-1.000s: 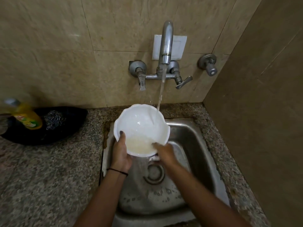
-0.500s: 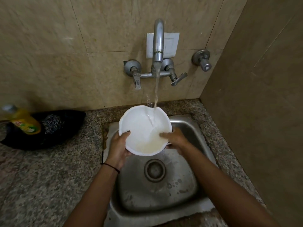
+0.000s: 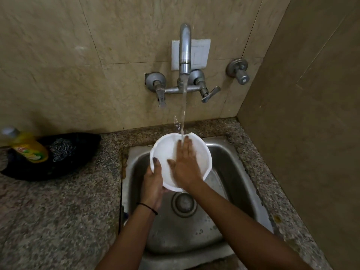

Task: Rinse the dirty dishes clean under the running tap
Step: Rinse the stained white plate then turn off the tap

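The flat right hand point(image 3: 185, 166) hides most of the bowl point(image 3: 167, 148).

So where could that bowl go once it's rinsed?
The granite counter left of the sink, nearer than the black bag, is bare. The strip between sink and right wall is narrow. The bag and yellow bottle crowd the back-left corner.

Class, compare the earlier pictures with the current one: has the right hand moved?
Yes. The right hand has gone from the near rim of the bowl toward the tap, its fingers now lying flat inside under the stream.
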